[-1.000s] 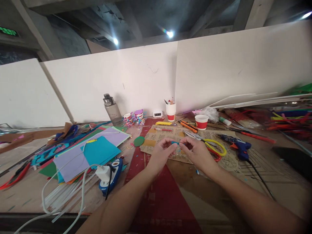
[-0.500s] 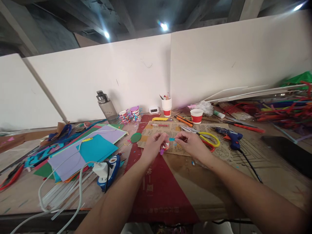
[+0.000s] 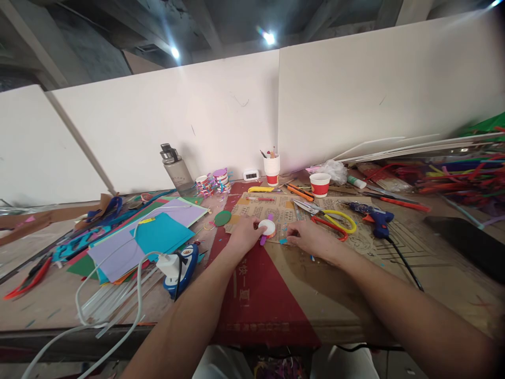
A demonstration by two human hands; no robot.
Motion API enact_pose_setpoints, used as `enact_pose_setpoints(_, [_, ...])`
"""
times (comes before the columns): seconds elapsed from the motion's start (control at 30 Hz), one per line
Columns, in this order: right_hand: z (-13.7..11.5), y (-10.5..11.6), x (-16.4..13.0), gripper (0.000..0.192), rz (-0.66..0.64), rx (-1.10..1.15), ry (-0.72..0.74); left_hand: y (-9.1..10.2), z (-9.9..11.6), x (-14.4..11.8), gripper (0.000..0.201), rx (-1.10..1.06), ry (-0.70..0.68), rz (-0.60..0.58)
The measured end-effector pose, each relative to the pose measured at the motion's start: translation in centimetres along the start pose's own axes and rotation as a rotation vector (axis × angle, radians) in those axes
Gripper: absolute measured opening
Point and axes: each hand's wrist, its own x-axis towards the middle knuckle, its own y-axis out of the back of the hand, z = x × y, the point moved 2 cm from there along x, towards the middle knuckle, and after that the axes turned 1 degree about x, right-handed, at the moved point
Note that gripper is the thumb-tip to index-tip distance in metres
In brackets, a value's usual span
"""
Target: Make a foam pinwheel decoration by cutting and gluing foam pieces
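— While both forearms reach forward over the table (image 3: 355, 321), how do the hands sit?

— Low, palms down. The left hand (image 3: 243, 235) rests on the brown printed card (image 3: 276, 213) with its fingers curled around the left side of a small white and red paper cup (image 3: 269, 228), gripping it there. A purple strip (image 3: 265, 235) sticks out from under that cup.

— And the right hand (image 3: 311, 239)?

— It lies flat just right of the cup, fingertips pressed down near a small teal scrap (image 3: 283, 241). Whether it pinches anything I cannot tell; it looks loosely closed, not grasping a tool.

— So the cup stands where?

— On the card, between the two hands, touching the left one, apart from the right.

— What hems them in?

— Just beyond the right hand lie the yellow scissors (image 3: 339, 221) and red scissors (image 3: 329, 227), then a blue glue gun (image 3: 376, 218) with its cord trailing toward the near edge. To the left, a green disc (image 3: 222, 218), a stack of coloured sheets (image 3: 158, 237) and a blue and white tape dispenser (image 3: 179, 266).

— Any free room?

— The red cloth (image 3: 256, 300) under the forearms, down to the near table edge, carries nothing else.
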Motion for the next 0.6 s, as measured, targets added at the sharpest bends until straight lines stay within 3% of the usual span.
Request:
enact_pose_setpoints(0.1, [0.2,0.0,0.1,0.014,0.018,-0.018,0.015,-0.1,0.2,-0.1,0.003,-0.046,-0.018,0.022])
enact_pose_setpoints(0.27, [0.7,-0.2,0.3,0.014,-0.007,-0.013,0.041,-0.2,0.6,-0.1,0.014,-0.187,0.034,0.016])
enact_pose_setpoints(0.4, [0.8,-0.2,0.3,0.013,-0.053,-0.034,0.056,-0.2,0.5,0.0,0.031,-0.454,0.14,0.021])
enact_pose_setpoints(0.5, [0.9,0.1,0.4,0.018,-0.063,-0.046,0.069,-0.1,0.5,-0.1,0.04,-0.708,0.248,-0.047])
enact_pose_setpoints(0.6, [1.2,1.5,0.6,0.032,0.053,-0.092,0.104,0.1,0.9,-0.2,0.035,-0.928,0.312,-0.11])
